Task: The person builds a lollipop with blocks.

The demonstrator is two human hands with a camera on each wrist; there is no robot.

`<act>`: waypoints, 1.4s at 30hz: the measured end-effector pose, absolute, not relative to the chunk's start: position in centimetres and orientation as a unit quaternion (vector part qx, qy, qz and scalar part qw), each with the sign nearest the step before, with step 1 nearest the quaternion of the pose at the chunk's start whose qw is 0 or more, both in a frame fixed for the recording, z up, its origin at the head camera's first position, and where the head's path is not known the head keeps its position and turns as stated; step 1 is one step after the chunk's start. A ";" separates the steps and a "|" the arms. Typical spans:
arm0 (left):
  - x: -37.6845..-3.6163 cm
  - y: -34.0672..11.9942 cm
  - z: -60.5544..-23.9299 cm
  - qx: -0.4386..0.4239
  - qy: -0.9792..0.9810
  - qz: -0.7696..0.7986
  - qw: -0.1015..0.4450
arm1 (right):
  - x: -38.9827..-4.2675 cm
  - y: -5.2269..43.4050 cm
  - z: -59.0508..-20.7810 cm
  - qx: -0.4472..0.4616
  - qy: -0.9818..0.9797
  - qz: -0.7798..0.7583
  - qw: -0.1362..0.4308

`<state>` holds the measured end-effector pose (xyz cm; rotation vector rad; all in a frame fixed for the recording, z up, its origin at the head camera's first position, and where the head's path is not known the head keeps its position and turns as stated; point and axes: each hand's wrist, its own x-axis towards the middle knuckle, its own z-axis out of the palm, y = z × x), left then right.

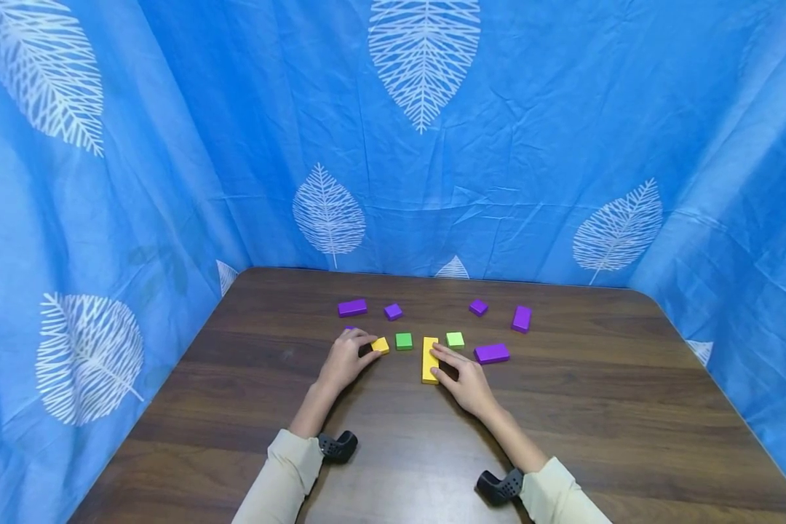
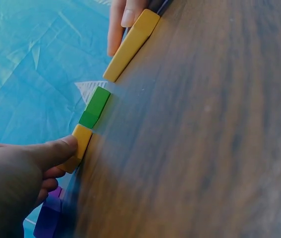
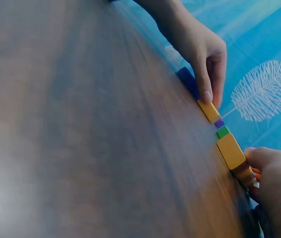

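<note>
- The long yellow block lies on the table, its length running away from the person.
- The right hand is at its right side, thumb and fingertips touching it with a gap between them; whether they clamp it, I cannot tell.
- The small yellow block is left of the long yellow block, and the left hand pinches it between thumb and fingers.
- The green block sits between the small yellow block and the long yellow block, apart from the latter.
- The lime block is just right of the long yellow block's far end.
- One purple block lies farther right of the long yellow block; others are scattered beyond it to both sides, and one is mostly hidden behind the left hand.
- Past them all hangs a blue curtain with white leaves.
</note>
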<state>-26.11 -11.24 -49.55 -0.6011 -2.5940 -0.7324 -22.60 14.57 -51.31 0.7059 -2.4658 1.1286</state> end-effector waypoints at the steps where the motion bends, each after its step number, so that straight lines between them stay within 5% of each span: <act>1: -26.1 -11.2 -49.6 -0.216 -0.921 -0.264 0.189 | -22.4 14.6 -51.3 0.250 -0.867 0.397 0.166; 24: -25.0 -7.8 -49.5 -0.288 -0.886 -0.316 0.180 | -16.3 14.2 -51.6 0.278 -0.857 0.388 0.195; 42: -25.0 -6.7 -49.9 -0.302 -0.886 -0.337 0.096 | -15.5 14.0 -51.6 0.283 -0.857 0.385 0.194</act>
